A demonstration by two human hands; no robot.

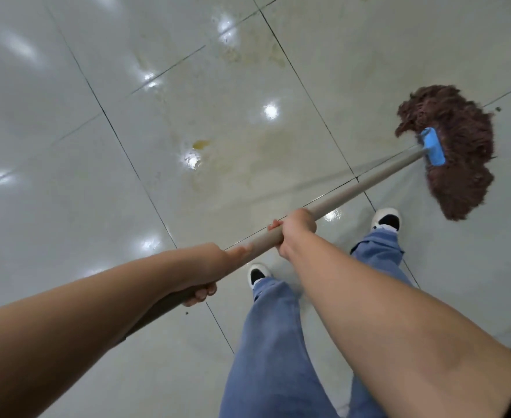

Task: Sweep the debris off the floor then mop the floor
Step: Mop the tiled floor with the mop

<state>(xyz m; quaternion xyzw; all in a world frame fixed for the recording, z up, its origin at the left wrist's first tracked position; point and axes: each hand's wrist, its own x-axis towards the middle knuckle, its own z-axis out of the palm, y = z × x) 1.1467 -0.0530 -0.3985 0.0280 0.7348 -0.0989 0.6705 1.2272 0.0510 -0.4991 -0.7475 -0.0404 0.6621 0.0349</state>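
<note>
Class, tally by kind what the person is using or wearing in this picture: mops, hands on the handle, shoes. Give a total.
Brown string mop with blue clamp and beige handle: 1
Hands gripping the handle: 2, left hand, right hand
White-and-black shoes: 2
Total: 5

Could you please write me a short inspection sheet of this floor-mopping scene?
Surface: glossy tiled floor, yellowish smears and a small yellow puddle.
Job's things: brown mop head on the floor at the right, blue clamp, beige handle.
Clutter: dark specks beside the mop head.
Grippers: left hand and right hand both grip the handle.
Cables: nothing seen.
Surroundings: jeans, white shoes.
</note>
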